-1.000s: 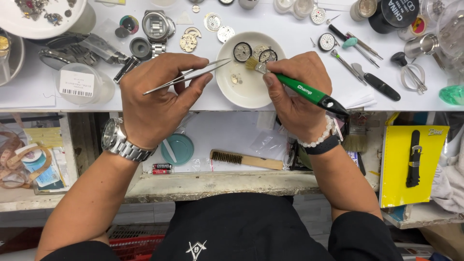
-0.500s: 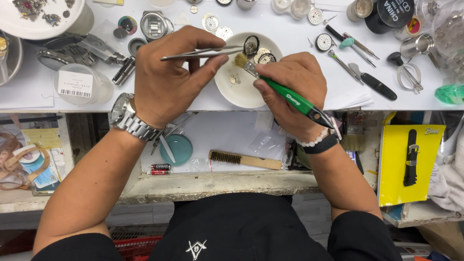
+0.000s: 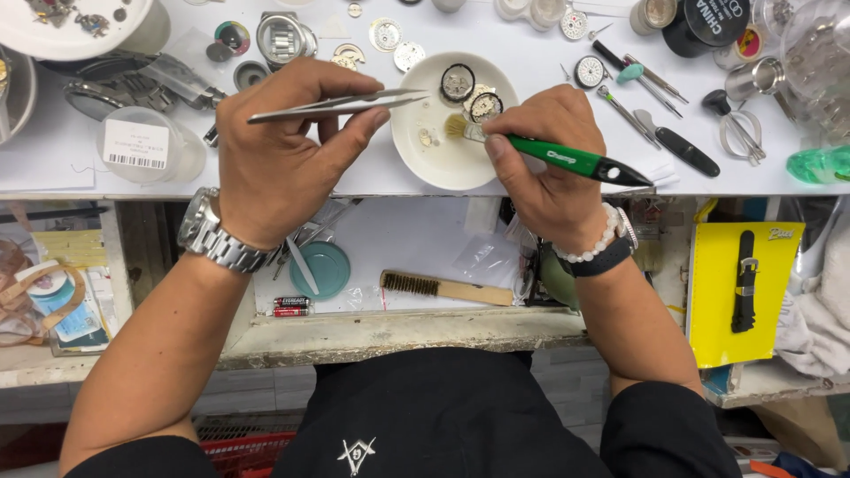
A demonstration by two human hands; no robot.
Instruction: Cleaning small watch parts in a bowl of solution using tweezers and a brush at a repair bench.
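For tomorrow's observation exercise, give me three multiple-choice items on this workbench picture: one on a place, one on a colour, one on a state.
1. Where do the brush bristles rest?
A. in the white dish
B. on the yellow card
C. in the drawer

2. What colour is the brush handle?
A. red
B. green
C. white

3. What does the left hand hold?
A. nothing
B. a wooden brush
C. tweezers

Answers:
1 A, the bristles lie inside the dish rim.
2 B, the handle in the right hand is green with a black end.
3 C, the fingers pinch metal tweezers pointing at the dish.
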